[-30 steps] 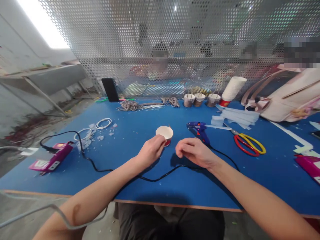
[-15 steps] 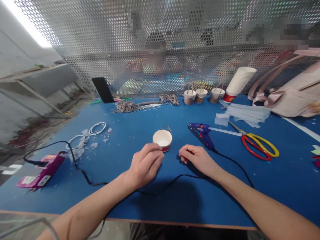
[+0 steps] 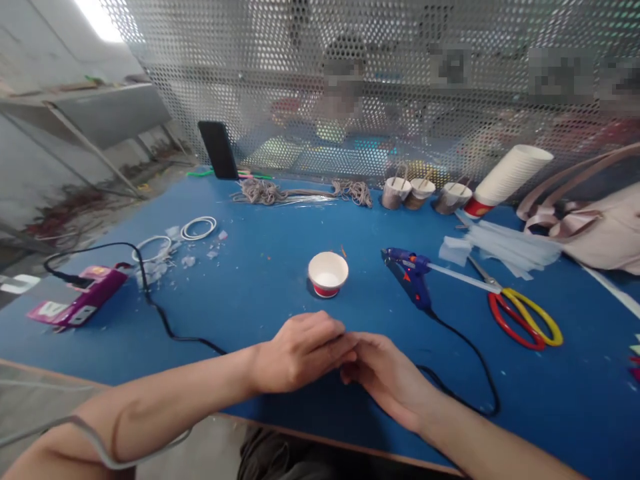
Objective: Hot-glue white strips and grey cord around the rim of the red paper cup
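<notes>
A small paper cup, white inside with a red base, stands upright on the blue table. My left hand is on the near side of the cup, apart from it, with its fingers bent and pressed together. Its fingertips meet those of my right hand, which is half curled. Whatever may be between the fingers is hidden. To the right of the cup lies a blue glue gun with a clear glue stick in its back. Scissors with one red and one yellow handle lie beyond it.
A purple power strip with a black cord lies at left, near white rings and scraps. Along the back are a phone, grey yarn, several cups and a leaning cup stack. A pink bag sits at right.
Both hands have drawn back toward the table's near edge and come together. My left hand has left the cup's side, and the cup remains standing. The view has tilted.
</notes>
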A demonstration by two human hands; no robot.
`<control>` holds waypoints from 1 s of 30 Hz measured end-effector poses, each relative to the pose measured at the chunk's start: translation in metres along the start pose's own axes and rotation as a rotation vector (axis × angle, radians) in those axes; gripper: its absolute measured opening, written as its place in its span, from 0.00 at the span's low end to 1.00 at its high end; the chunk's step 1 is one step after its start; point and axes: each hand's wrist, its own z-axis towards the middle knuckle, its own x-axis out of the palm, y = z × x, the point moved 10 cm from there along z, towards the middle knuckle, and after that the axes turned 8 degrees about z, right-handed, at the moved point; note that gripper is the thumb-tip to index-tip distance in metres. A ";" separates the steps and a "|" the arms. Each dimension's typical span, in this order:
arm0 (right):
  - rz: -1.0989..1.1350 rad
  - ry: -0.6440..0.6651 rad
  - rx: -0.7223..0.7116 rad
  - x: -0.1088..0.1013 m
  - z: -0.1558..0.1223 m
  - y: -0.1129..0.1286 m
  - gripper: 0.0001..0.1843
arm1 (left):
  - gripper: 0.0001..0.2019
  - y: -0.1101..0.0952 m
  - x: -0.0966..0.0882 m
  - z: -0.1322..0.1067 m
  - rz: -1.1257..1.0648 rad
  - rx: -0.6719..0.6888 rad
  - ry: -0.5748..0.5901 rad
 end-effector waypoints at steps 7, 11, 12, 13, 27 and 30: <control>0.288 0.012 0.111 0.005 0.000 -0.011 0.08 | 0.14 -0.002 0.015 -0.003 -0.018 -0.020 0.142; 0.210 0.041 0.094 0.005 -0.004 -0.010 0.10 | 0.12 -0.009 0.011 0.001 -0.010 0.016 0.192; 0.184 0.047 0.090 0.005 -0.006 -0.008 0.11 | 0.11 -0.010 0.010 0.003 -0.002 0.021 0.199; 0.164 0.062 0.094 0.006 -0.007 -0.007 0.11 | 0.10 -0.010 0.009 0.004 0.004 0.024 0.206; -0.411 -0.015 -0.025 0.005 -0.015 0.056 0.13 | 0.14 0.090 -0.050 -0.027 0.344 -0.210 0.114; -0.696 -0.132 -0.263 -0.001 -0.008 0.100 0.23 | 0.09 0.180 -0.071 -0.064 0.521 -0.667 0.215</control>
